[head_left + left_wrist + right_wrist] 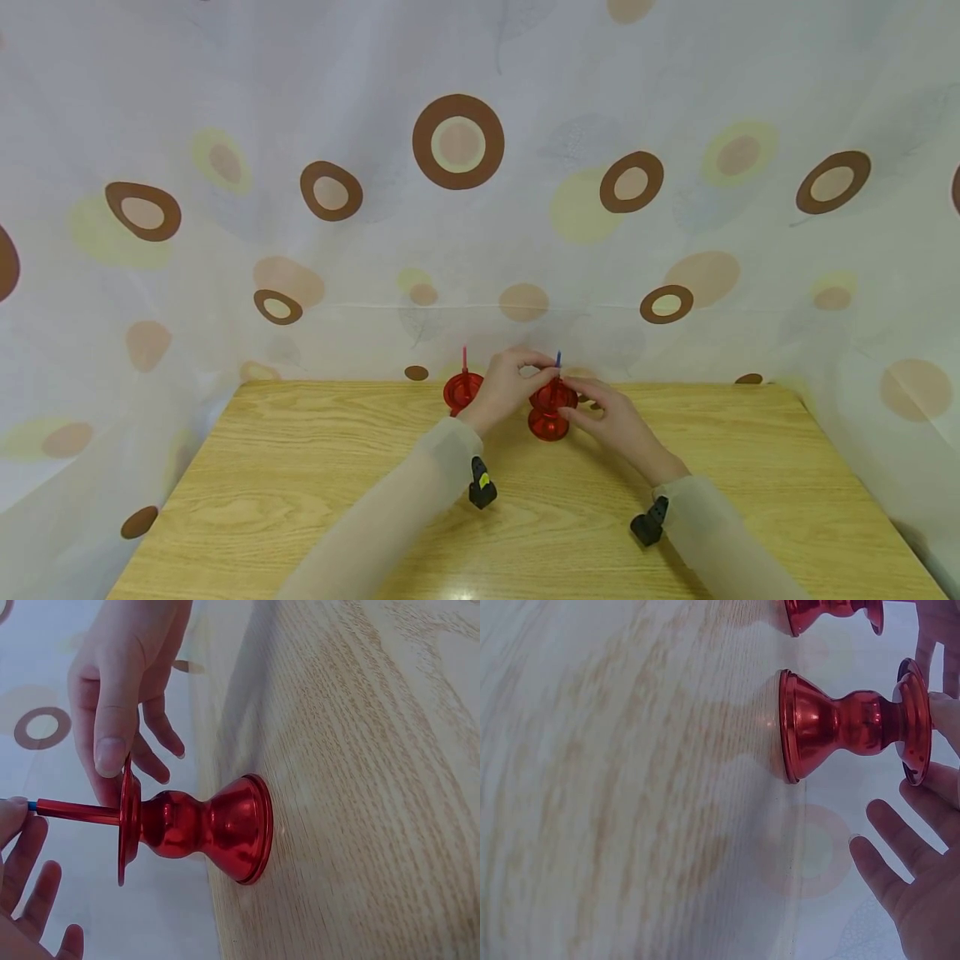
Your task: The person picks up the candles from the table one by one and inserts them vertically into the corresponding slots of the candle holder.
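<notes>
A shiny red metal candle holder (174, 825) stands upright on its flared base, with a wide drip dish and a thin tube on top. A thin blue candle (558, 358) sits at the tube's upper end, pinched between the thumb and finger of my left hand (510, 385). My right hand (617, 419) grips the dish rim from the right, thumb and fingers at its edge; in the right wrist view its other fingers are spread. Just left of this, partly behind the left hand, is a second red candle holder (459, 387) bearing a pink candle (464, 358).
Both holders stand near the back edge of a light wooden table (315, 467). Behind it hangs a pale curtain (480, 242) with brown and beige circles, which also runs along both sides. Small black cameras are strapped at both wrists.
</notes>
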{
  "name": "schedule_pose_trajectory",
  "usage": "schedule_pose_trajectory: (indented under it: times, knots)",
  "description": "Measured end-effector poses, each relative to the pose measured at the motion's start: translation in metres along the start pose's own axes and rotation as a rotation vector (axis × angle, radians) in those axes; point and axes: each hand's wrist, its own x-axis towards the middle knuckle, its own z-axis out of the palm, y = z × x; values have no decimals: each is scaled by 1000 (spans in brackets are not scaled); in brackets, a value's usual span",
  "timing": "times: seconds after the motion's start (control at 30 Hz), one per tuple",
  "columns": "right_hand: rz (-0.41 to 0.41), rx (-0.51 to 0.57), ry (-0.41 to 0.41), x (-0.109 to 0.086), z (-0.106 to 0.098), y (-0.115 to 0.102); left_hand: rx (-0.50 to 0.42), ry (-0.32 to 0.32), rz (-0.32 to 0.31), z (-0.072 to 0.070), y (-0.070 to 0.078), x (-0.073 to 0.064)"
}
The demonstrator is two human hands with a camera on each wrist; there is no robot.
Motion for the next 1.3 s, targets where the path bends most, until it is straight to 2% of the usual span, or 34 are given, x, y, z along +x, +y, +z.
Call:
schedule_pose_trajectory:
  times: [0.47,0.7,1.1,1.3]
  knots:
    - [0,-10,-3,-1,2,1,-1,4,-8,0,-5,-2]
    - [-2,0,-7,-1,3,-1,-48,8,1,1,-9,-5]
    - [17,-6,-7,1,2,-3,-72,28,-8,-4,-9,-21]
    - [23,-13,-3,0,1,-5,-104,8,-34,-6,-8,-33]
